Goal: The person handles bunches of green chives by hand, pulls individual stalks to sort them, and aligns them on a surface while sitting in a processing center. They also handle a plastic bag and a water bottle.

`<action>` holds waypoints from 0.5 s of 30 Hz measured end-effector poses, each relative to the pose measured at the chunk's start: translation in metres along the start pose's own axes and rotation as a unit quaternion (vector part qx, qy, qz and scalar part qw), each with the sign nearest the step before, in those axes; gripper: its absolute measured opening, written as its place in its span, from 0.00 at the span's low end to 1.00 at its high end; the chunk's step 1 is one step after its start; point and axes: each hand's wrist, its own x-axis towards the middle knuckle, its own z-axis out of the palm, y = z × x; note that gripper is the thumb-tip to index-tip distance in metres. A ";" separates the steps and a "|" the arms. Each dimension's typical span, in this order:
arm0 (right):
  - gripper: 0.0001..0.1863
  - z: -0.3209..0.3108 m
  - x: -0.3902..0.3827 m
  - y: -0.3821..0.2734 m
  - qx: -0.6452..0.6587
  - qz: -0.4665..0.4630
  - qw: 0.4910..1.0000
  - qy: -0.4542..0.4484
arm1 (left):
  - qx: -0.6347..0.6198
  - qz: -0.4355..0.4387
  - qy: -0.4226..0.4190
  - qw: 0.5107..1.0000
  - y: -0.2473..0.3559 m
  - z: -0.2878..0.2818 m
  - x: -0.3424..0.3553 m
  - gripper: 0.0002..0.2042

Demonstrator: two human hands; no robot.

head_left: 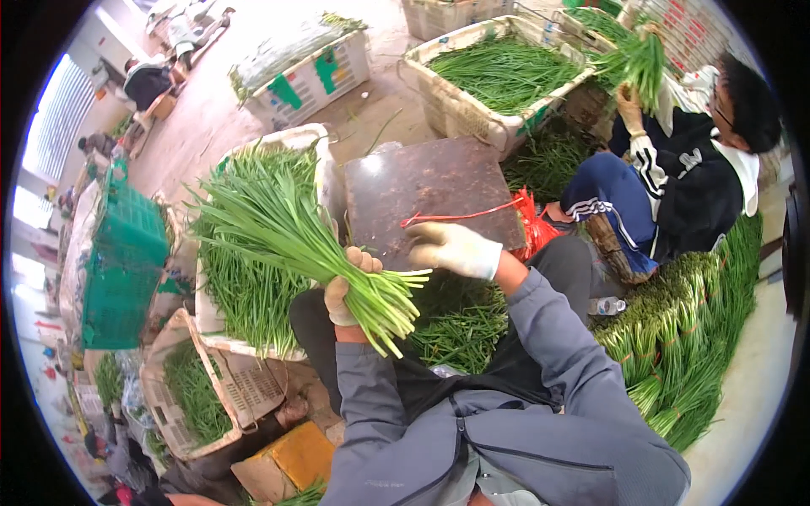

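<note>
My left hand (pixel 353 278), in a pale work glove, is closed round a bunch of garlic chives (pixel 291 232). The white stem ends point right, and the leaves fan out to the upper left over a full crate. My right hand (pixel 451 249), also gloved and slightly blurred, hovers at the near edge of a dark square board (pixel 430 185). Its fingers stretch left, apart from the bunch, and I see nothing in them. Just beyond it a red tie string (pixel 468 214) lies across the board, leading to a red bundle of strings (pixel 533 226) at the right edge.
A white crate (pixel 325 177) of loose chives stands to my left. Cut greens (pixel 464 333) lie between my legs. Tied bunches (pixel 675 346) are stacked at right, beside a seated co-worker (pixel 675 169) holding up a bunch. Another chive-filled crate (pixel 468 118) stands beyond the board.
</note>
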 end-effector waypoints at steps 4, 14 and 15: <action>0.62 0.043 -0.006 -0.033 -0.206 -0.066 0.975 0.048 | 0.120 -0.122 0.096 0.981 -0.020 -0.033 0.024 0.21; 0.53 -0.018 0.016 0.096 -0.050 0.225 0.957 0.178 | 0.389 -0.274 0.194 0.858 -0.149 -0.072 0.130 0.26; 0.52 -0.018 0.022 0.119 -0.071 0.247 0.953 0.158 | 0.516 -0.265 0.214 0.786 -0.157 -0.080 0.129 0.31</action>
